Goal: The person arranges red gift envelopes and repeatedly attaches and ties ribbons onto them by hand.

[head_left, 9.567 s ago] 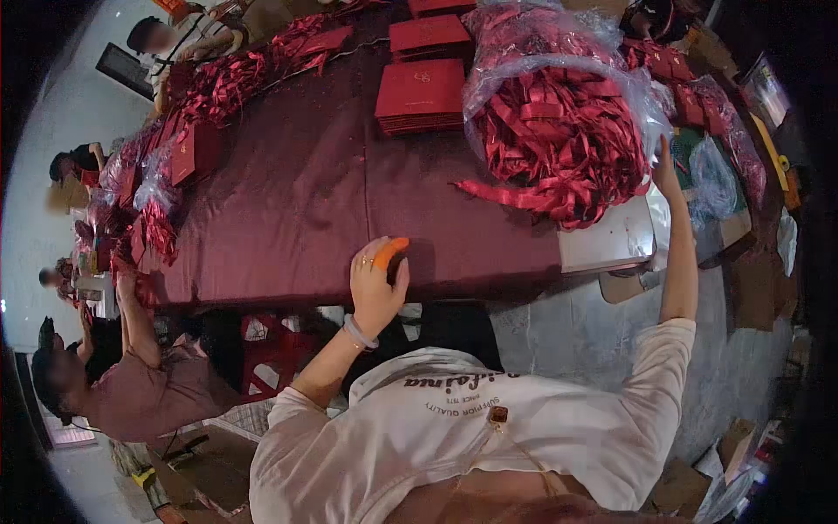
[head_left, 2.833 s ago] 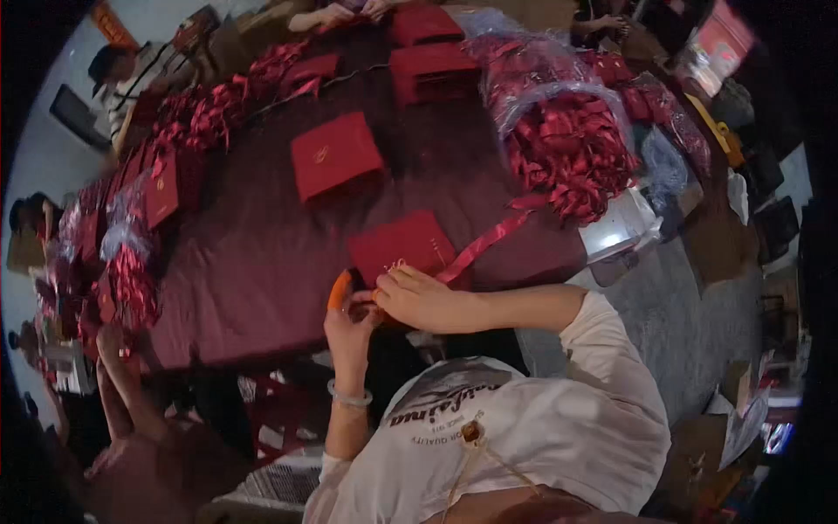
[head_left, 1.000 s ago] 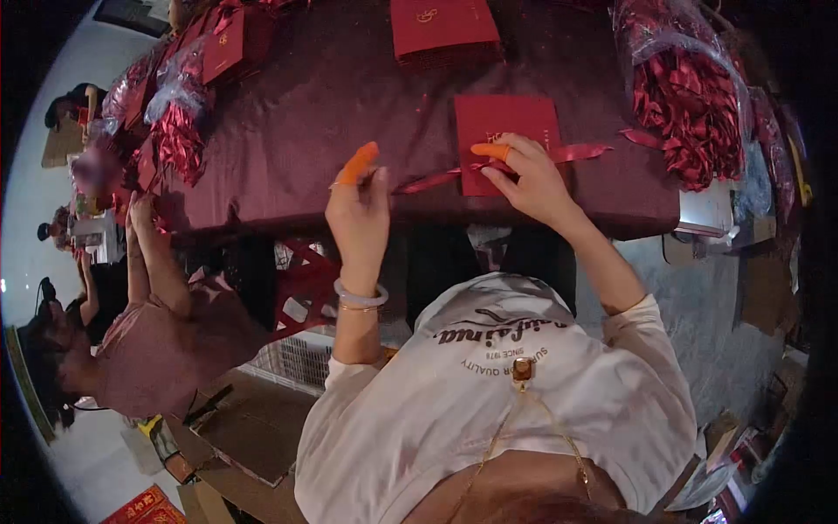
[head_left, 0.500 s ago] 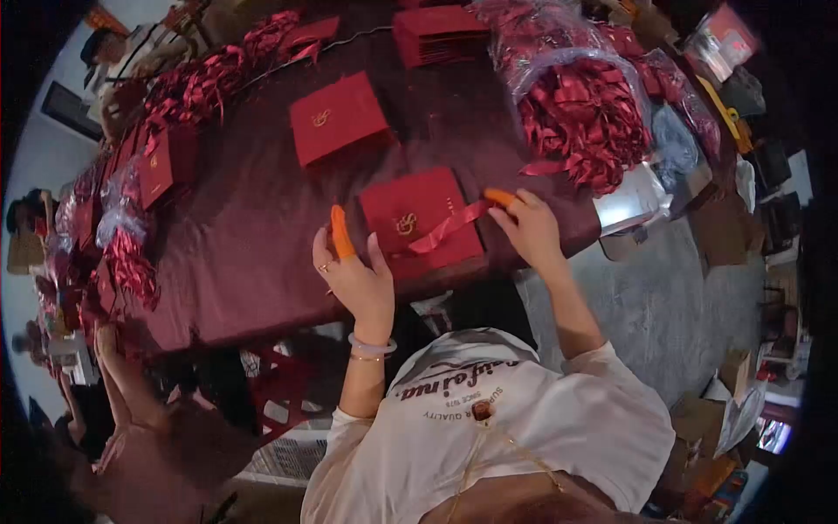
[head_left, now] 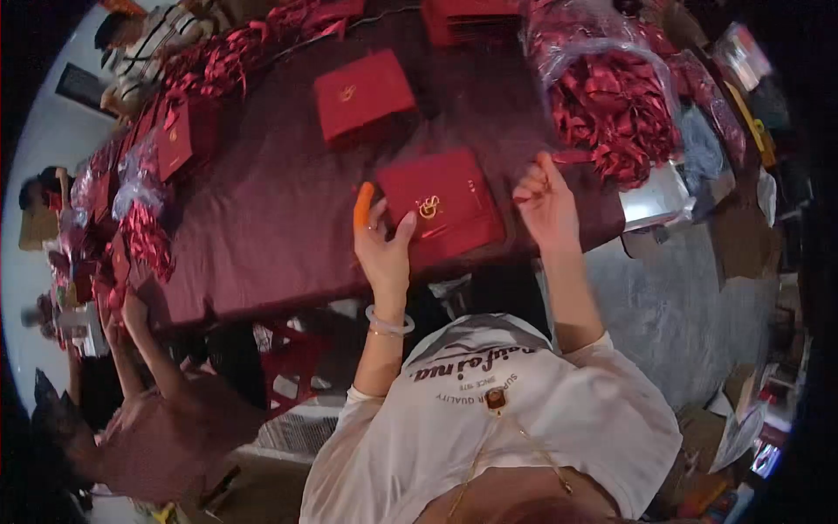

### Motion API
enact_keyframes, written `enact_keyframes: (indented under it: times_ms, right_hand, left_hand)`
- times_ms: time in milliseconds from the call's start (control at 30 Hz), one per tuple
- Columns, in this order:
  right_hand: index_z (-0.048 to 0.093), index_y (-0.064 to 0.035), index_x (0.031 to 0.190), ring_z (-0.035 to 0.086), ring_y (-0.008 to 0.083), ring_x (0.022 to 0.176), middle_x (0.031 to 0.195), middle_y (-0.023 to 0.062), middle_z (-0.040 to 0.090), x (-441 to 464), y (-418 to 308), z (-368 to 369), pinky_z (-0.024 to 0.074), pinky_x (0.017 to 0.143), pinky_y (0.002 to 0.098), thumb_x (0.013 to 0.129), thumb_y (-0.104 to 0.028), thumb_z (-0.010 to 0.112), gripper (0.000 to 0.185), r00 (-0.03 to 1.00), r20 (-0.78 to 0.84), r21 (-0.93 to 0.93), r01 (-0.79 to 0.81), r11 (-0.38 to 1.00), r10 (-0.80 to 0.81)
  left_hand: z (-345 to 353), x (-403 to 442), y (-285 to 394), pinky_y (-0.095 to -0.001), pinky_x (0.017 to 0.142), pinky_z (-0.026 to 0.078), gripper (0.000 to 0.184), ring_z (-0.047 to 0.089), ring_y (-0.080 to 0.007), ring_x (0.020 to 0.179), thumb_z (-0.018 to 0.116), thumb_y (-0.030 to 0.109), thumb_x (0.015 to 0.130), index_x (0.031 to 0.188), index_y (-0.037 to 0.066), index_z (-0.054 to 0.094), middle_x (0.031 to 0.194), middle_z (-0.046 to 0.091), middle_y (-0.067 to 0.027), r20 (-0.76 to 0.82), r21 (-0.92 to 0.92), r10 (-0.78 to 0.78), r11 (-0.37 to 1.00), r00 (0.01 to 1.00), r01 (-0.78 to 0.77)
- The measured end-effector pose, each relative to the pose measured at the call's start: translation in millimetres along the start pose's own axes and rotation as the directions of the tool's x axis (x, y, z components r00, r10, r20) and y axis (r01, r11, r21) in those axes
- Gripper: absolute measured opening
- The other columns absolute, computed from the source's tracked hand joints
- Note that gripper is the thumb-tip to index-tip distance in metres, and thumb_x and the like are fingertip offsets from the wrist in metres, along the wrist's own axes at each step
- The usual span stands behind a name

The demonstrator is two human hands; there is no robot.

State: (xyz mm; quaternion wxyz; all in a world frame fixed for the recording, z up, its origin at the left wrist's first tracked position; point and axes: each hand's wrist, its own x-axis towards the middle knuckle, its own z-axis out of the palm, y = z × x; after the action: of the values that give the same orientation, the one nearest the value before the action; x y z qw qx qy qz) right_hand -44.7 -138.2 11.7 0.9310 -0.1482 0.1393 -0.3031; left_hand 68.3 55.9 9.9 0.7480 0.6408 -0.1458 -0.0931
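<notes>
Spread wide, the left hand (head_left: 384, 249) has its thumb over the left edge of 1 red packet (head_left: 449, 205), which lies near the tablecloth's (head_left: 279, 210) front edge. Blur hides whether the right hand (head_left: 550, 196), fingers curled, pinches the ribbon end (head_left: 574, 158) seemingly just beside it. Beyond, 1 ribbon bundle (head_left: 615, 113) in plastic runs out of view.

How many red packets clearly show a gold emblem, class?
3: the near packet by the person's left hand, a second packet just beyond it, and a third packet left of both. More may be hidden.
</notes>
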Motion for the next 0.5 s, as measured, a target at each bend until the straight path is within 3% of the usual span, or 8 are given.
enact_keyframes:
  times_ms: [33,67,133,200,267,333,467,500]
  right_hand:
    - [0.055,-0.0077,0.100,0.041,0.0069,0.056,0.075,0.0017,0.053,-0.2,1.9,4.8,0.0350,0.050,0.0208,0.092,-0.016,0.050,0.013,0.999,0.037,-0.101,0.029,0.995,-0.025]
    - [0.053,-0.0067,0.104,0.032,0.0046,0.052,0.076,0.0011,0.052,-2.2,11.6,17.6,0.0277,0.047,0.0191,0.092,-0.016,0.051,0.016,0.990,-0.046,-0.306,0.117,0.945,-0.137]
    - [0.054,-0.0070,0.105,0.032,0.0046,0.051,0.077,0.0016,0.054,-3.9,21.7,22.6,0.0285,0.047,0.0197,0.091,-0.016,0.051,0.017,0.975,0.103,-0.525,0.222,0.822,-0.198]
    - [0.056,-0.0067,0.105,0.036,0.0034,0.054,0.082,0.0023,0.058,-2.9,27.1,34.6,0.0311,0.048,0.0194,0.091,-0.015,0.051,0.017,0.960,0.222,-0.662,0.277,0.696,-0.171]
    - [0.055,-0.0035,0.105,0.043,0.0035,0.061,0.087,0.0036,0.062,1.6,34.8,51.6,0.0362,0.054,0.0186,0.091,-0.014,0.051,0.017,0.963,0.268,-0.917,0.257,0.305,-0.004]
    - [0.054,-0.0022,0.106,0.051,0.0046,0.071,0.090,0.0040,0.064,17.5,50.3,46.5,0.0405,0.061,0.0186,0.090,-0.012,0.052,0.019,0.953,0.298,-0.898,0.263,0.352,0.050]
    - [0.055,-0.0008,0.103,0.058,0.0087,0.086,0.091,0.0064,0.063,26.3,73.6,54.3,0.0428,0.069,0.0196,0.090,-0.011,0.052,0.017,0.906,0.359,-0.895,0.266,0.357,0.224]
    - [0.055,-0.0005,0.103,0.058,0.0092,0.086,0.092,0.0063,0.064,27.9,77.5,54.8,0.0436,0.070,0.0204,0.090,-0.011,0.053,0.017,0.895,0.377,-0.913,0.316,0.256,0.237]
  left_hand:
    - [-5.9,1.7,-1.8,-0.0280,0.092,0.039,0.061,0.048,-0.0174,0.108,0.067,-0.004,0.075,0.129,0.000,0.040,0.123,0.048,-0.0142,0.004,-0.020,-0.099,0.995,0.995,0.099]
    - [-7.1,0.8,-1.0,-0.0281,0.092,0.038,0.059,0.049,-0.0174,0.108,0.066,-0.002,0.076,0.129,0.000,0.040,0.123,0.049,-0.0141,-0.007,-0.021,-0.034,0.999,0.999,0.034]
    - [-10.0,-1.6,7.0,-0.0280,0.093,0.038,0.051,0.049,-0.0168,0.109,0.061,0.002,0.081,0.128,0.000,0.041,0.118,0.054,-0.0128,0.006,0.004,-0.015,1.000,1.000,0.015]
    - [-12.8,0.3,2.4,-0.0279,0.093,0.038,0.048,0.049,-0.0162,0.109,0.058,0.002,0.083,0.128,0.000,0.041,0.117,0.055,-0.0122,0.016,-0.158,-0.058,0.986,0.998,0.060]
    - [-16.5,-1.9,1.1,-0.0273,0.091,0.039,0.045,0.051,-0.0155,0.105,0.058,0.002,0.083,0.126,0.000,0.043,0.115,0.055,-0.0110,-0.044,0.033,-0.020,0.999,0.999,0.022]
    - [-17.8,-1.5,-1.5,-0.0263,0.088,0.041,0.044,0.052,-0.0140,0.099,0.058,0.001,0.083,0.124,0.001,0.044,0.112,0.055,-0.0096,-0.054,0.089,-0.026,0.996,0.998,0.030]
    - [-16.4,-1.9,1.2,-0.0262,0.085,0.044,0.051,0.052,-0.0132,0.096,0.061,-0.003,0.079,0.126,0.003,0.041,0.111,0.054,-0.0094,-0.028,-0.106,-0.098,0.990,0.995,0.094]
    - [-16.5,-3.2,1.3,-0.0262,0.085,0.044,0.051,0.052,-0.0132,0.096,0.061,-0.003,0.079,0.126,0.003,0.041,0.111,0.054,-0.0094,-0.035,-0.108,-0.102,0.989,0.994,0.097]
